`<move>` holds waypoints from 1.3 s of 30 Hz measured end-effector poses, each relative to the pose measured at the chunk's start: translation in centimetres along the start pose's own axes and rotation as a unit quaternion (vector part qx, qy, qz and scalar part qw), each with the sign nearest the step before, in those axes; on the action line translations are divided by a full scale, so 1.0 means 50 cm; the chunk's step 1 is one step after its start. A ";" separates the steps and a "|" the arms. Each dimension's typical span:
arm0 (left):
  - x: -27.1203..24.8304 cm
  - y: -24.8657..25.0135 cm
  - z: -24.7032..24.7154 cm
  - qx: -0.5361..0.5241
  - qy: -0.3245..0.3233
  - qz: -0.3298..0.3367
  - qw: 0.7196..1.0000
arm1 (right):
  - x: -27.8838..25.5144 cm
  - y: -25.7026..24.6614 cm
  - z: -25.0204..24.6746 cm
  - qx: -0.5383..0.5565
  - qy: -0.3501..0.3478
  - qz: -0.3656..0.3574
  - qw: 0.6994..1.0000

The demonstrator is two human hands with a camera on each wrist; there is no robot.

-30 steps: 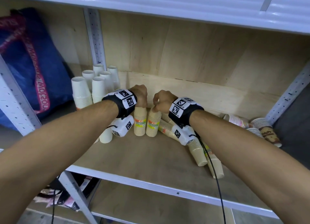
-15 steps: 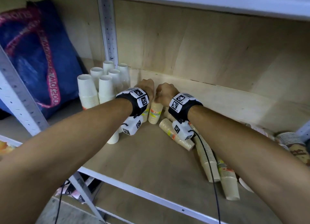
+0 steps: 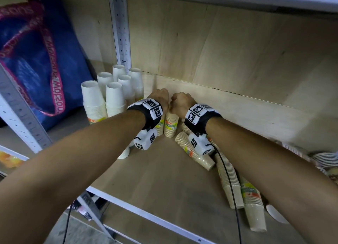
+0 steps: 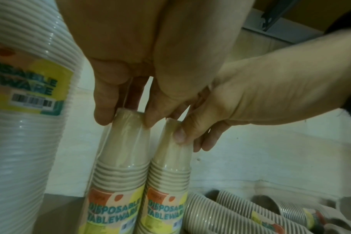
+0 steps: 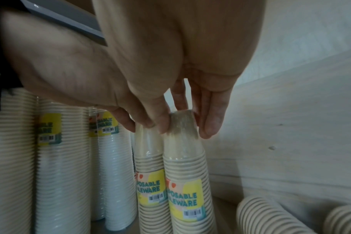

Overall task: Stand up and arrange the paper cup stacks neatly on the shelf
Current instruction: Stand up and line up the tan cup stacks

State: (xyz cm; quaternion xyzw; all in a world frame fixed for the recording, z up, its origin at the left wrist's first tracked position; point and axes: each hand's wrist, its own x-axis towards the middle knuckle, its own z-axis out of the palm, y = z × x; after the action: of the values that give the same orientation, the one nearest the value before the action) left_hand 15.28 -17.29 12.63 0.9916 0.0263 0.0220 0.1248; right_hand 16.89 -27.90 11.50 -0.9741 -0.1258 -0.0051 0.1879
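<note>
Two wrapped beige cup stacks stand upright side by side near the back wall of the wooden shelf. My left hand pinches the top of the left beige stack between thumb and fingers. My right hand pinches the top of the right beige stack the same way. In the head view the left hand and right hand almost touch, and the right stack shows below them. The left stack is mostly hidden by my wrist.
Several upright white cup stacks stand just left of the hands. Beige stacks lie on their sides at the right. Patterned cups lie at the far right. A blue bag and a metal post stand at the left.
Both hands have carried the two upright beige stacks farther back on the shelf, closer to the white stacks. Each hand keeps its pinch on a stack top.
</note>
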 end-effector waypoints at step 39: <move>-0.144 0.129 0.187 0.060 -0.203 0.332 0.919 | -0.462 0.248 0.044 -0.034 -0.011 0.272 0.962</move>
State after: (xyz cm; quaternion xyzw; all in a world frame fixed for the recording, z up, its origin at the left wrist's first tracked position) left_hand 8.88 -26.23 4.89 0.9321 -0.3294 -0.1408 0.0528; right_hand -2.51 -43.85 3.63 -0.9774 0.1418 0.0526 0.1480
